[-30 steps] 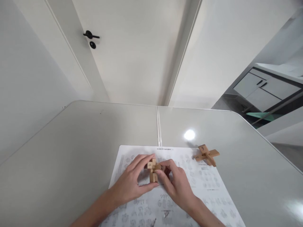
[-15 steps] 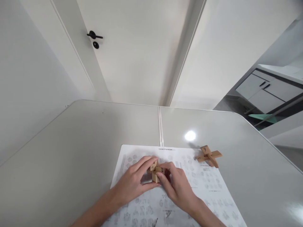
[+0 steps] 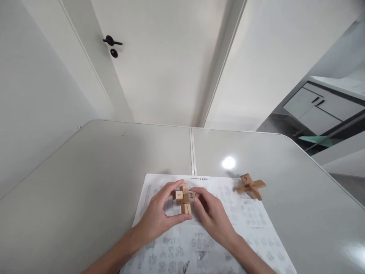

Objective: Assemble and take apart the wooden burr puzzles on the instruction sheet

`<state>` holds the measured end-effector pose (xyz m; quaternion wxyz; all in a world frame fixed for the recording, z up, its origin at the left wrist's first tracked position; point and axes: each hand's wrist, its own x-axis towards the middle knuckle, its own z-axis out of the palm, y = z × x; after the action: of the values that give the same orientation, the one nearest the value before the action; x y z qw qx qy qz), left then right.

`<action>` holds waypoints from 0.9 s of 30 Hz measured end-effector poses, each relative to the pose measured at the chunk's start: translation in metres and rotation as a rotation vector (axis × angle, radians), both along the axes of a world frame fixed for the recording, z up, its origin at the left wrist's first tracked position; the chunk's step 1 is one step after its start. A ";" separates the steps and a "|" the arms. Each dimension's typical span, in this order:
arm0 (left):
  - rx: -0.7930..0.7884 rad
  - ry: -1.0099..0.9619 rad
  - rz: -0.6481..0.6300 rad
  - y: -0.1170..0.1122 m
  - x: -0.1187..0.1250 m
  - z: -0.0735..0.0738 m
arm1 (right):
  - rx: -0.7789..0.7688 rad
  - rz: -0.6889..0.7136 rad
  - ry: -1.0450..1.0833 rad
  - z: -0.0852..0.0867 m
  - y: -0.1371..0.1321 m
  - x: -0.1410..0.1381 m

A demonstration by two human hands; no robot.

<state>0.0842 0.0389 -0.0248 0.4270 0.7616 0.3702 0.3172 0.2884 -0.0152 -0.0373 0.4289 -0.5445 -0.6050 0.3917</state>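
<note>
A small wooden interlocking burr puzzle (image 3: 186,198), with handwritten numbers on its block ends, is held above a printed sheet (image 3: 205,228). My left hand (image 3: 159,207) spans it from the left, fingertips at the far end and thumb at the near end marked 1. On the right side, my right hand (image 3: 209,209) pinches the block end marked 2 between thumb and index finger. The other fingers of that hand curl under and are partly hidden. Diagrams too blurred to read cover the sheet.
A second wooden puzzle (image 3: 251,186), cross-shaped, lies at the sheet's upper right corner. The pale table (image 3: 85,182) has a seam down its middle. Beyond it stand a white door with a black handle (image 3: 111,40) and, far right, a white cabinet (image 3: 322,104).
The puzzle has turned in my hands, so the ends marked 1 and 2 now show. My right thumb has shifted from its near block to the right-hand end.
</note>
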 end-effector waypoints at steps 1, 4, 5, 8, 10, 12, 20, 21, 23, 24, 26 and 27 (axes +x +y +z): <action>-0.018 -0.010 0.001 0.000 0.000 0.001 | -0.011 0.022 0.007 0.001 0.001 0.000; -0.043 -0.011 -0.002 0.000 0.000 0.002 | -0.049 0.047 0.023 0.002 0.002 0.001; -0.043 -0.007 -0.001 0.000 0.000 0.002 | -0.065 0.054 0.037 0.002 0.002 0.002; -0.013 -0.001 -0.013 0.000 0.000 0.002 | -0.111 0.071 0.107 0.003 0.003 0.002; 0.024 -0.002 -0.029 -0.001 0.000 0.003 | -0.141 0.069 0.160 0.004 0.004 0.002; 0.058 -0.001 -0.045 -0.001 0.001 0.004 | -0.171 0.065 0.212 0.005 0.004 0.001; 0.039 0.063 -0.040 0.000 0.001 0.009 | -0.406 0.054 0.669 0.006 0.009 0.003; 0.038 0.069 -0.029 0.000 0.001 0.010 | -0.460 0.022 0.751 0.006 0.011 0.005; 0.045 0.072 -0.004 0.000 0.001 0.012 | -0.517 -0.054 0.863 0.005 0.016 0.010; 0.051 0.070 0.006 0.000 0.002 0.012 | -0.500 -0.087 0.894 0.004 0.018 0.012; 0.062 0.066 0.020 0.000 0.002 0.013 | -0.397 -0.150 0.947 0.003 0.022 0.017; 0.067 0.066 0.022 0.000 0.003 0.013 | -0.340 -0.185 0.981 0.002 0.024 0.019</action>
<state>0.0869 0.0387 -0.0116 0.3854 0.7813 0.3818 0.3087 0.3077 0.0085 -0.0355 0.6002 -0.4100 -0.2106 0.6537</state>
